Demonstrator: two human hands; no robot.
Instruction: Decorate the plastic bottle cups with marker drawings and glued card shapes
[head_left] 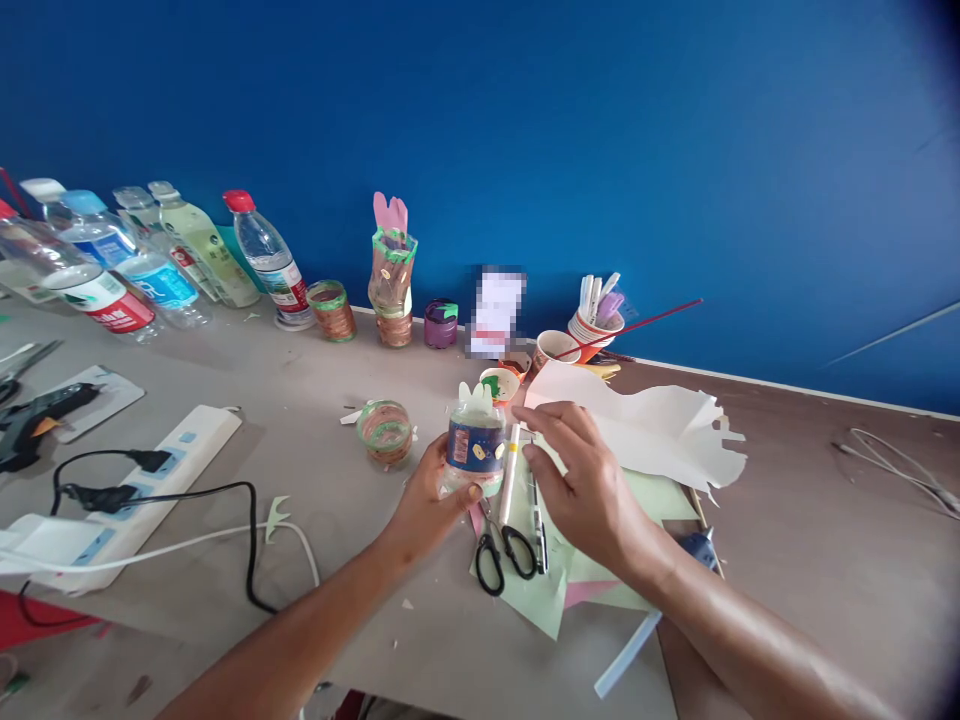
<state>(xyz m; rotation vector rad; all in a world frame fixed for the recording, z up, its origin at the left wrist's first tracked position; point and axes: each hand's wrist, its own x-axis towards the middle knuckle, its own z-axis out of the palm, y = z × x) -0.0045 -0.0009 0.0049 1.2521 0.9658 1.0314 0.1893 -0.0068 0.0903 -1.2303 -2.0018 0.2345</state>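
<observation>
In my left hand (437,488) is a cut-down plastic bottle (475,448) with a dark blue band, small pale pieces stuck on it and pale green paper ears at its top. My fingers and thumb grip it low down, upright above the table. My right hand (574,470) hovers just right of it, thumb and fingers apart, with nothing visible between them. A white marker (510,478) lies between the two hands. Below are black-handled scissors (504,558) and a pen (539,525) on pale green paper (551,595).
Plastic bottles (270,265) and decorated bottle cups (394,285) line the blue wall. A cut ring (386,432) stands left of my hands. A power strip (161,480) with cords and a black glue gun (52,415) lie further left. Torn white paper (645,410) lies right.
</observation>
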